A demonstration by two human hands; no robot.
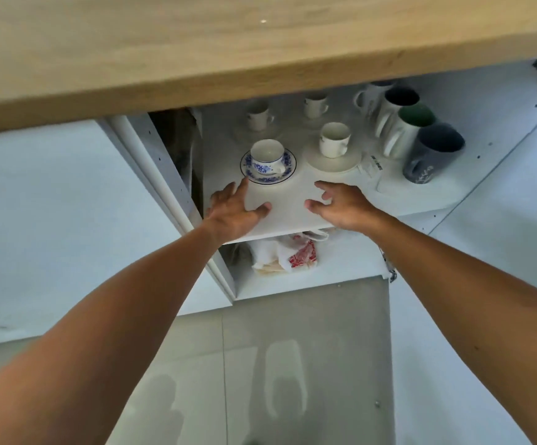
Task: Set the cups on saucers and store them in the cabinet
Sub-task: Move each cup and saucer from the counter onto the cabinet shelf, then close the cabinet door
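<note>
A blue-patterned cup (267,157) stands on its matching blue-rimmed saucer (288,175) at the front left of the white cabinet shelf (288,203). To its right a plain white cup (334,139) sits on a white saucer (333,163). Two more white cups (258,115) (315,106) on saucers stand further back. My left hand (233,210) rests open on the shelf just in front of the blue saucer, its fingertips at the rim. My right hand (344,205) hovers open over the shelf front, empty.
A row of tall mugs (411,130) lines the shelf's right side, the nearest one dark grey (434,155). A wooden countertop (228,49) overhangs the cabinet. A plastic bag (288,255) lies on the lower shelf. The open cabinet door (485,220) stands to the right.
</note>
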